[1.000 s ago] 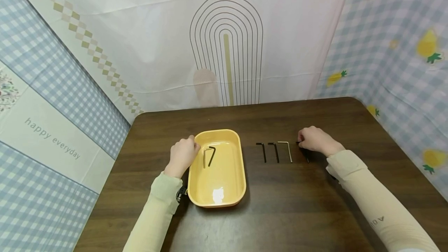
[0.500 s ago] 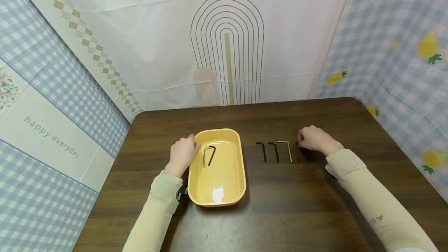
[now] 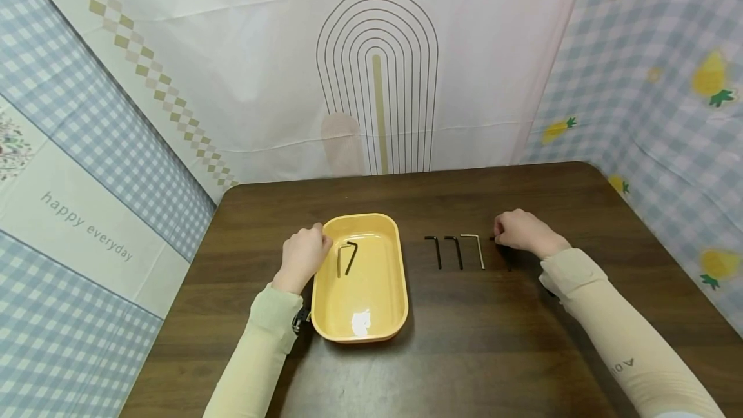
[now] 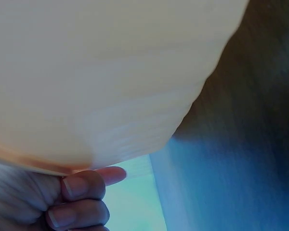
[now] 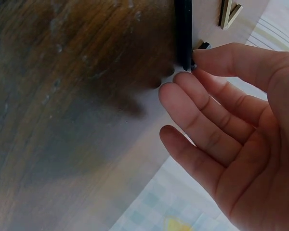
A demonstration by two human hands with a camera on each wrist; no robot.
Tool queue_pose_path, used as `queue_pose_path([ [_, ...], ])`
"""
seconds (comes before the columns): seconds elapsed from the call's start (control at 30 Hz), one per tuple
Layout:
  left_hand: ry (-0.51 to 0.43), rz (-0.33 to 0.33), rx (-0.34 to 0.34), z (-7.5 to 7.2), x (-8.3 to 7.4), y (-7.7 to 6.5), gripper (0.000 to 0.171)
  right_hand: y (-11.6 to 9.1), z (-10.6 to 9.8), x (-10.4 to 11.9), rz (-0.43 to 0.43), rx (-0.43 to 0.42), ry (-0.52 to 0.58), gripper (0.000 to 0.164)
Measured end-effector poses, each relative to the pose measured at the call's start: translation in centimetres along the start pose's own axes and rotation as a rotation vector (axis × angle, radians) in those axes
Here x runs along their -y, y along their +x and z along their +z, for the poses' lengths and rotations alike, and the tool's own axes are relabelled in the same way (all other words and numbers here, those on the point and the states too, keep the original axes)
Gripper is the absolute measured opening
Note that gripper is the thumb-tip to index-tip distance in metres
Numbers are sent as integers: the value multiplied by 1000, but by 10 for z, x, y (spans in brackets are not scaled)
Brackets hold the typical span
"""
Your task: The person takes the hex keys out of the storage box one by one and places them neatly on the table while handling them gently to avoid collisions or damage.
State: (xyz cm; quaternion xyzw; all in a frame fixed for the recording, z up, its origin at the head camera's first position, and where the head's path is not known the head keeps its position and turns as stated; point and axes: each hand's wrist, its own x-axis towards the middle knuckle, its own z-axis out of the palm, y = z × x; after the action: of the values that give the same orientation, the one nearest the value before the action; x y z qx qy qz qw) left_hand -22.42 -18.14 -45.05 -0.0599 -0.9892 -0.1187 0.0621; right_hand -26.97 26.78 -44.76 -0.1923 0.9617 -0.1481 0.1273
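My left hand (image 3: pixel 303 255) grips the left rim of a yellow rectangular dish (image 3: pixel 371 298); in the left wrist view its curled fingers (image 4: pixel 84 185) meet the dish's edge. Inside the dish lie a brass-coloured hex key (image 3: pixel 339 264) and a black one. To the right, my right hand (image 3: pixel 525 232) is low over the table, thumb and index finger pinching a black hex key (image 5: pixel 184 31) near its bend. The other fingers are spread loosely in the right wrist view. From above, the hand hides most of this key.
Between the dish and my right hand, two black hex keys (image 3: pixel 438 253) and a brass-coloured hex key (image 3: pixel 481 253) lie in a row on the dark wooden table (image 3: pixel 453 353). Printed cloth (image 3: pixel 261 82) hangs behind the table and along both sides.
Less of the pinched hex key's long arm shows below my right hand than a second ago. Both hands and the dish have stayed in place.
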Motion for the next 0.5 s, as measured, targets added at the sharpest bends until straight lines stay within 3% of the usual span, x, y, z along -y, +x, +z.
queue_pose_path([
  [0.3,-5,4,-6,1,1,1,18,-1,-7,-3,-6,1,-28,7],
  [0.5,-7,5,-7,1,1,1,18,-1,-21,-6,10,-63,-28,12],
])
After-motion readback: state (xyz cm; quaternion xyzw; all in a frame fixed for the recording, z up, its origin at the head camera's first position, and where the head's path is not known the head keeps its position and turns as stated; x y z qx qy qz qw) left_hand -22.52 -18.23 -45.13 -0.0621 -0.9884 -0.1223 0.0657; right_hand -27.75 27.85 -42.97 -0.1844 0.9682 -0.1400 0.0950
